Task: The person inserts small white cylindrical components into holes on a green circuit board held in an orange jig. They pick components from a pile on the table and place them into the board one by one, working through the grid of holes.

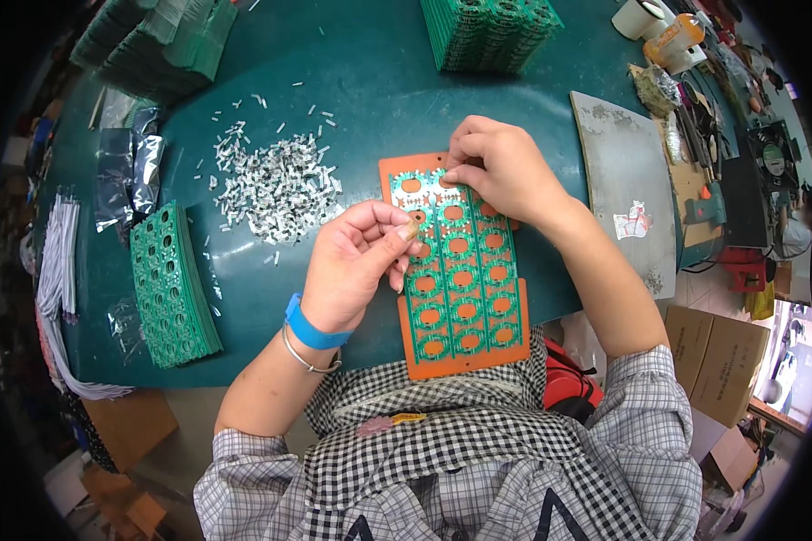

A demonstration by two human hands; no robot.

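Observation:
A green circuit board panel [465,293] with rows of round holes lies on an orange plate [468,364] at the table's front edge. Over the panel's upper left side, my left hand [352,261] is closed in a pinch, thumb against fingers; whatever it holds is too small to make out. My right hand [505,167] pinches at the panel's top edge, its fingertips on or just above the board, and hides the upper right corner. Small white parts line the panel's top row. To the left is a loose pile of small white-and-dark parts [275,189].
A stack of green panels [173,284] stands at the left, with more panel stacks [492,36] at the back. Dark foil bags [126,176] and white cable bundles [59,257] lie far left. A grey metal plate [624,180] and tools [695,135] are on the right.

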